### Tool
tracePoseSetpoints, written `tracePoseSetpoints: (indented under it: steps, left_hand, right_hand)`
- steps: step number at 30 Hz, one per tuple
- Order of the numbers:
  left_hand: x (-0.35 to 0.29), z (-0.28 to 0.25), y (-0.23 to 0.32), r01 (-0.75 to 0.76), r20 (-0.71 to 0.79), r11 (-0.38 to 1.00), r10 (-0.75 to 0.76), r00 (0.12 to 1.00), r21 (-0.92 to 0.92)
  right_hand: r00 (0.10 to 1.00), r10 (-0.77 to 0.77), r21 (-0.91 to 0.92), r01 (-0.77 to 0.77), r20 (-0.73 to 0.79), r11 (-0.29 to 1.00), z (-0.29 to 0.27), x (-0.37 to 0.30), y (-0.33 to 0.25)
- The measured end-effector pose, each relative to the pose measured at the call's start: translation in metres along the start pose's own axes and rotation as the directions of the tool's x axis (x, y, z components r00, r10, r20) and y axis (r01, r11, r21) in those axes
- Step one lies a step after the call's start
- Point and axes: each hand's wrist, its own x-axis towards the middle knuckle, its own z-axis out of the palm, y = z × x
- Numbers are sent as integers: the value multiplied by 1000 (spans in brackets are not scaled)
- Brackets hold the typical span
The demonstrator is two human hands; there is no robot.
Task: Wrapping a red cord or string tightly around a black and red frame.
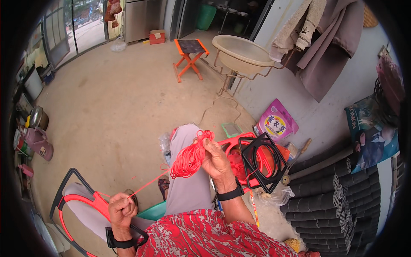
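Pinching a taut strand of red cord, the left hand (122, 210) was closed in a loose fist low in the view, beside a red and black frame (81, 199) that rested across the person's left knee; a black strap sat on that wrist; the cord ran up and to the right from the fist to a bundle of red cord (188, 160); the right hand (216, 160) was closed around that bundle, thumb and fingers gripping its upper end, with looped ends sticking out above the fingers; a black band circled the right wrist; the bundle hung over the person's grey trouser leg (188, 188); just right of the right hand lay a red tray (233, 143) with more red cord in it, and a black square frame (262, 160) leaned across it; beyond that, near the wall, stood a pink bag (276, 122); rolls of dark mesh (329, 197) were stacked to the right; farther off on the concrete floor (115, 98) stood an orange folding stool (190, 55) and a pale basin (242, 53) on a metal stand.
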Motion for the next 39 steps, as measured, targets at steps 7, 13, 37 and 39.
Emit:
tracePoseSetpoints:
  steps: [7,13,37,39]
  left_hand:
    - [-2,-5,0,18,-37,1000,-17,999,17]
    - [-3,-14,-2,-58,81,993,66,995,-105]
    - [1,-23,-10,-197,-23,958,196,980,-208]
    - [2,-23,-8,-196,16,960,203,979,-200]
  right_hand:
    - [998,-49,-27,48,-42,998,-6,0,-18]
    - [997,-67,-40,65,-47,997,-3,2,-13]
    - [884,-361,-228,302,-295,926,-23,14,-34]
    - [889,-374,-275,302,-264,913,-13,10,-31]
